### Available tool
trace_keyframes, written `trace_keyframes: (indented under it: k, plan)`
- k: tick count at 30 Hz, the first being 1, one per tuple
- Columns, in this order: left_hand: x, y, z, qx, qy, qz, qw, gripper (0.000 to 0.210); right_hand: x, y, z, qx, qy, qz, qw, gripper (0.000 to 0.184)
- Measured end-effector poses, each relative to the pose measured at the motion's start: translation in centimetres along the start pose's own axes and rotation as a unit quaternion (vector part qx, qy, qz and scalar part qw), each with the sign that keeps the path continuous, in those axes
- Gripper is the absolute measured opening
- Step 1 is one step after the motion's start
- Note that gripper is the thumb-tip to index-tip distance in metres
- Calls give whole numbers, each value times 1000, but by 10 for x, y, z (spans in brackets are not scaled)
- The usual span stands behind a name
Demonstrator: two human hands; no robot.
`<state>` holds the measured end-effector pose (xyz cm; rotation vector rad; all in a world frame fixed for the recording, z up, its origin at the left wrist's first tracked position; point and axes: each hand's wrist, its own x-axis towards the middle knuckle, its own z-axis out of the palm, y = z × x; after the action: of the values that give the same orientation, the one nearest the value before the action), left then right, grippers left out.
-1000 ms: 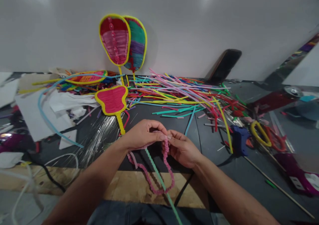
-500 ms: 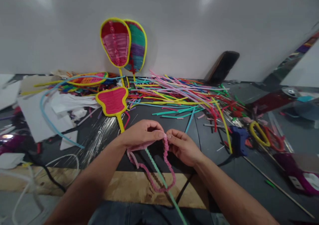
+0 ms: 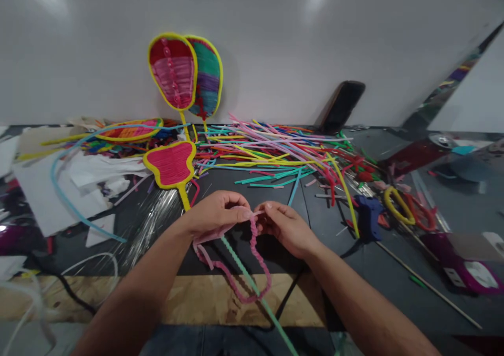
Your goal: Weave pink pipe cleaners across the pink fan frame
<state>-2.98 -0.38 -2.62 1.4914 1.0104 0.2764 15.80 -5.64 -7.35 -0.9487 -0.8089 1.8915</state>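
My left hand [image 3: 222,212] is closed on the edge of a fan-like frame made of twisted pink pipe cleaner [image 3: 233,288], with pink strands stretched under the palm. The frame's looped outline hangs down below both hands. My right hand [image 3: 285,227] pinches a thin pink end at the frame's upper right corner, right beside the left fingertips. From under the left hand a twisted light-green stem [image 3: 252,285] slants down to the right, crossing the pink loop. Part of the frame is hidden behind the left hand.
Behind lie heaps of coloured pipe cleaners [image 3: 271,151]. A pink fan with yellow rim [image 3: 173,164] and two upright fans [image 3: 173,72] stand left of centre. To the right are a phone [image 3: 342,106], a blue tool [image 3: 369,217], scissors [image 3: 399,205] and a can [image 3: 423,154].
My right hand has drawn slightly away from the left fingertips, and a short pink end now shows between them. The view has shifted a little to the right.
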Motion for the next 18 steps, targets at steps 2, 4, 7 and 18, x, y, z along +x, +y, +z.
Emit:
trace_keyframes:
  k: [2,4,7,18]
  plan:
    - [1,-1,-1,11,-21,-5,1000,35,2,1,-1,-67,11,-40,997,34]
    - [3,-2,-1,14,-19,-11,1000,34,3,2,-2,-157,23,-89,983,31]
    - [7,-5,1,-2,-4,-15,1000,35,3,1,-5,-323,71,-188,925,24]
    - [12,-22,-14,5,-40,-4,999,56,-53,-91,-65,-604,309,-235,696,26]
